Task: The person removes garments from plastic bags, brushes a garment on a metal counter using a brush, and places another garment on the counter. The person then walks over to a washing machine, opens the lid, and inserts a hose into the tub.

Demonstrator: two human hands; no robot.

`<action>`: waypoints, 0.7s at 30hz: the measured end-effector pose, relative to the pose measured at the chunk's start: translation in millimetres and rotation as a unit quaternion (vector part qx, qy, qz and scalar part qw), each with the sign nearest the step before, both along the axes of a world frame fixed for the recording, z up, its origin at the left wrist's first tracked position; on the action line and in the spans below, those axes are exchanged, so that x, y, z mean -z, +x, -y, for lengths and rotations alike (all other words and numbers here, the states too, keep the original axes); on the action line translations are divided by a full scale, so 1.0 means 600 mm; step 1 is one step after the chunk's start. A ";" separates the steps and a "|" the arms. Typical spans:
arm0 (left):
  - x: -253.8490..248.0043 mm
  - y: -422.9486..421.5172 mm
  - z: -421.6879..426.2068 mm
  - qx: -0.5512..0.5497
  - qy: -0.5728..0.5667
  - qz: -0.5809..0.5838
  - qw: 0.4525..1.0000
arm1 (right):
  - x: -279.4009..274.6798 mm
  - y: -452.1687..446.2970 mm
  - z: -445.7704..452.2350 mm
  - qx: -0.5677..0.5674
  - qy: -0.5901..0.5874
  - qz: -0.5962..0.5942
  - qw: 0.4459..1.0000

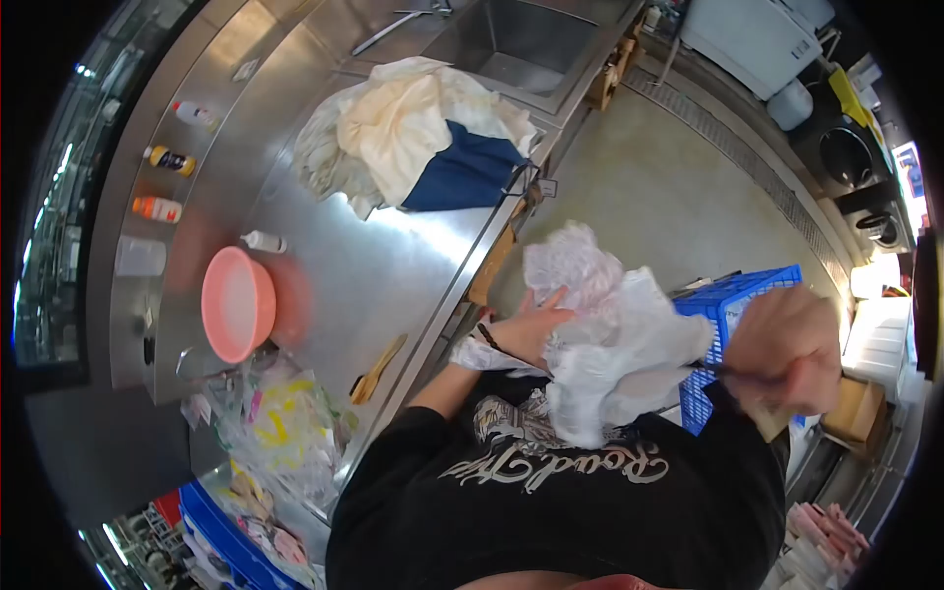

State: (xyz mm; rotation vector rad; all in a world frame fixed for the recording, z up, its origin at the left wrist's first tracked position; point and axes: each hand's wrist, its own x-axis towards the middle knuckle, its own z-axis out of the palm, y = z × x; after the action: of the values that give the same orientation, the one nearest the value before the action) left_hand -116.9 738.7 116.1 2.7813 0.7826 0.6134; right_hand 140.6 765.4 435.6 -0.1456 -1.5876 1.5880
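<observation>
In front of my chest, a bundle of crumpled, thin white cloth (629, 344) hangs over my lap, its upper part sheer and slightly pinkish. My left hand (531, 329) presses into its left side with fingers bent around the folds. To the right, my right hand (787, 349) is raised and smeared by motion, its fingers curled in. A thin dark thing shows between that hand and the cloth, too blurred to name. Behind the right hand stands a blue plastic basket (752, 285).
On the steel counter (344, 285) lie a pile of cream cloth (403, 118) with a navy piece (467, 172), a pink basin (238, 305), a wooden brush (379, 369) and clear plastic bags (290, 423). Bottles line the back ledge. A sink (521, 49) is set beyond the pile.
</observation>
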 end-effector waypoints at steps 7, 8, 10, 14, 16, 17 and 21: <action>-0.220 -0.158 -0.225 -0.096 -0.398 0.180 0.894 | 0.000 0.110 -0.053 0.182 -0.166 -0.226 0.943; -0.249 -0.211 -0.267 -0.155 -0.395 0.229 0.876 | 0.012 0.116 -0.071 0.192 -0.176 -0.230 0.938; -0.365 -0.315 -0.330 -0.253 -0.189 0.262 0.912 | 0.036 0.090 -0.112 0.201 -0.183 -0.233 0.934; -0.542 -0.444 -0.423 -0.303 0.055 0.216 0.927 | 0.049 -0.062 -0.188 0.400 -0.156 0.061 0.901; -0.545 -0.475 -0.471 -0.318 0.059 0.178 0.929 | 0.069 -0.079 -0.272 0.269 -0.040 0.287 0.918; -0.538 -0.493 -0.497 -0.335 0.070 0.140 0.929 | 0.094 -0.108 -0.304 0.286 0.066 0.320 0.901; -0.294 -0.617 -0.631 -0.292 -0.024 0.091 0.952 | 0.225 -0.178 -0.412 0.254 0.069 0.407 0.875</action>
State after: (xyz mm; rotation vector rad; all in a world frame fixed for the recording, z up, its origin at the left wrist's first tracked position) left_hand -487.3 1117.2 292.6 2.3812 1.5629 0.9094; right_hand 34.0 1012.6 300.7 -1.1826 -2.0375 1.0150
